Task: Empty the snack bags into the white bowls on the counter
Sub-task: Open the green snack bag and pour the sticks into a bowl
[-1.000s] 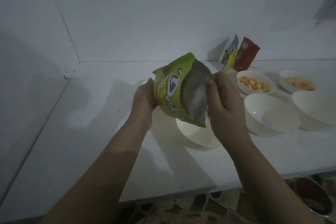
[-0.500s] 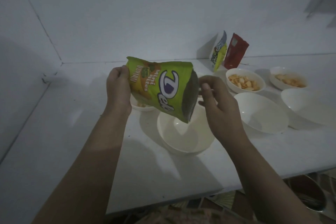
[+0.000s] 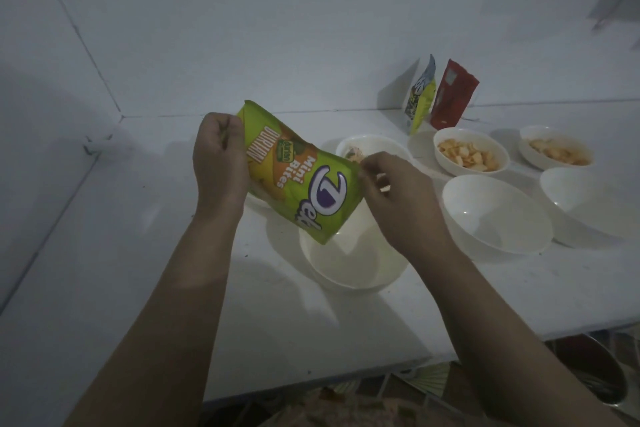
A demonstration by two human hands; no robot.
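Observation:
A green snack bag [image 3: 298, 180] hangs tilted over a white bowl [image 3: 349, 263] near the counter's front, its opened end pointing down and to the right. My left hand [image 3: 221, 163] grips the bag's sealed upper end. My right hand [image 3: 398, 198] pinches the edge of the opening at the right. The bowl under the bag looks bare inside; part of it is hidden by the bag and my right hand.
Behind my right hand a small bowl [image 3: 377, 146] holds some snacks. Two bowls with orange snacks [image 3: 467, 156] [image 3: 554, 152] and two bare bowls [image 3: 495, 215] [image 3: 588, 198] stand to the right. A green-yellow bag [image 3: 420, 94] and a red bag [image 3: 452, 97] lean on the wall. The counter edge runs along the bottom.
The bag has been turned from mouth-up to mouth-down over the near bowl. My left hand rose to the bag's sealed end; my right hand moved to the opening's edge.

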